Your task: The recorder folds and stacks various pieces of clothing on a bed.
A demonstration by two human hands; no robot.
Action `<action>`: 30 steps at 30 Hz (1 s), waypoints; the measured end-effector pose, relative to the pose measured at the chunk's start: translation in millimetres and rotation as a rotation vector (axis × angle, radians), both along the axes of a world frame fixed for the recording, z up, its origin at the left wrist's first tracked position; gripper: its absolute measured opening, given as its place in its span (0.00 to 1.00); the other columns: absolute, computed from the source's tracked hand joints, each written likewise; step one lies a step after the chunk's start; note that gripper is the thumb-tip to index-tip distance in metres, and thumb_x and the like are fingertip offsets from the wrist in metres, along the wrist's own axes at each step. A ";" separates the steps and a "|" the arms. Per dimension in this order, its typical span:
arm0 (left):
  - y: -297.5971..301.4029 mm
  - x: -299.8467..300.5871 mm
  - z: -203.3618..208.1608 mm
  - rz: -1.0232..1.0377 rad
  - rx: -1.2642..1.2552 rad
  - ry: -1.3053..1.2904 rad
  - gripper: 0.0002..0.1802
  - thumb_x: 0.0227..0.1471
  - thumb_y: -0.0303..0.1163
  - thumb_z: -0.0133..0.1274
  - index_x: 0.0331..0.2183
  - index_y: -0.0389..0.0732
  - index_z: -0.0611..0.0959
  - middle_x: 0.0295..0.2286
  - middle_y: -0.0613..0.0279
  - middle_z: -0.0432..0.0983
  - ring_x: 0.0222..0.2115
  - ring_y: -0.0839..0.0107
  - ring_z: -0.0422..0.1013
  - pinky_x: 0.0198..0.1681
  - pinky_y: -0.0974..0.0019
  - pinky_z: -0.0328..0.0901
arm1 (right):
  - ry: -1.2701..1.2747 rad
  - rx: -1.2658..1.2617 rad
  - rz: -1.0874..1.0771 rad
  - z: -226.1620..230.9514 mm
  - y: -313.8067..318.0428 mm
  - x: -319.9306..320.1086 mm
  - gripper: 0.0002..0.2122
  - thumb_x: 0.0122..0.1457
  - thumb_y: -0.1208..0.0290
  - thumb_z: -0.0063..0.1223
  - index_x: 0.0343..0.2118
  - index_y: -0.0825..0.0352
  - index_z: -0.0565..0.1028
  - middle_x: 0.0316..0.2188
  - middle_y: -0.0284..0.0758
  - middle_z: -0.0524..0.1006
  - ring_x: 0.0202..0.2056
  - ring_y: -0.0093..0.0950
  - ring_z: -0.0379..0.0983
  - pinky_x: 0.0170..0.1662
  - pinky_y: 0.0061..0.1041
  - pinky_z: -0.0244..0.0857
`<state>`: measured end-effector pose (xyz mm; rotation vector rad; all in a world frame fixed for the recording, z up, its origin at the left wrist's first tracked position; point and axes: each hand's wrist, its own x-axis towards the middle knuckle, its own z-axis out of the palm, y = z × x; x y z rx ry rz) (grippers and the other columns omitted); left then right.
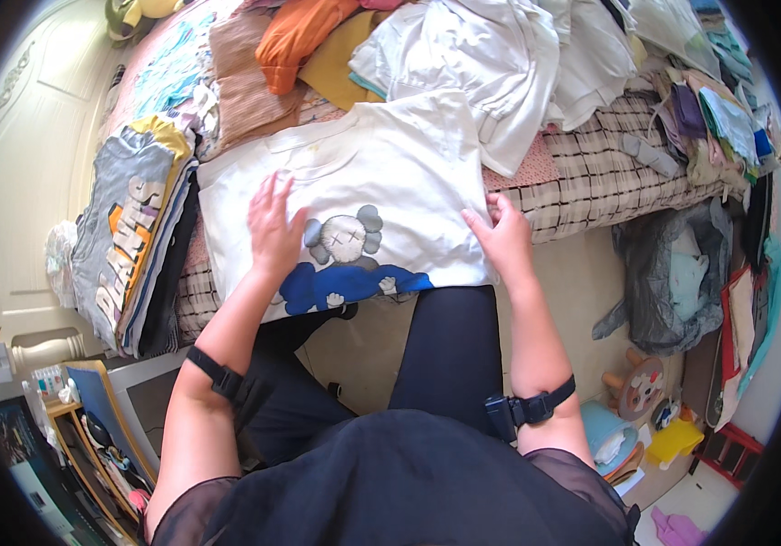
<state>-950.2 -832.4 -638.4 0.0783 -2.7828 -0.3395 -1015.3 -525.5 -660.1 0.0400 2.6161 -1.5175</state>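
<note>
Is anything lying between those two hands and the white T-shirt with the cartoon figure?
Nothing visible. The left hand is spread directly over the white T-shirt, and the right hand is at its right edge. The other white clothes lie on its far side.

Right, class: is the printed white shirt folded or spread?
Spread: the shirt lies front up, neckline and print showing, left hand over it, right hand at its edge. Any tuck underneath: cannot tell.

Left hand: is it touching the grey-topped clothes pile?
Apart. The head view shows the white T-shirt spread between the left hand and the grey-topped clothes pile, leaving a plain gap.
</note>
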 end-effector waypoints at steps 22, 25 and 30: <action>-125.1 54.0 -45.9 0.328 -0.084 -0.145 0.32 0.47 0.49 0.41 0.53 0.57 0.54 0.55 0.64 0.43 0.53 0.55 0.45 0.54 0.52 0.40 | 0.455 0.988 0.323 -17.1 -75.7 -30.6 0.30 0.51 0.47 0.36 0.56 0.52 0.49 0.58 0.28 0.42 0.59 0.31 0.34 0.58 0.39 0.25; -125.3 49.4 -46.2 0.330 -0.073 -0.180 0.32 0.47 0.49 0.41 0.53 0.57 0.54 0.55 0.65 0.43 0.54 0.55 0.45 0.54 0.52 0.41 | 0.485 0.974 0.317 -12.3 -68.9 -31.2 0.29 0.51 0.49 0.37 0.55 0.53 0.50 0.58 0.29 0.43 0.58 0.32 0.35 0.58 0.39 0.26; -120.6 76.0 -42.2 0.330 0.018 -0.170 0.33 0.46 0.40 0.44 0.54 0.49 0.53 0.54 0.50 0.44 0.54 0.55 0.43 0.55 0.57 0.38 | 0.535 0.670 0.280 -17.0 -41.7 -12.3 0.26 0.47 0.63 0.48 0.51 0.60 0.58 0.55 0.39 0.50 0.55 0.39 0.46 0.56 0.37 0.39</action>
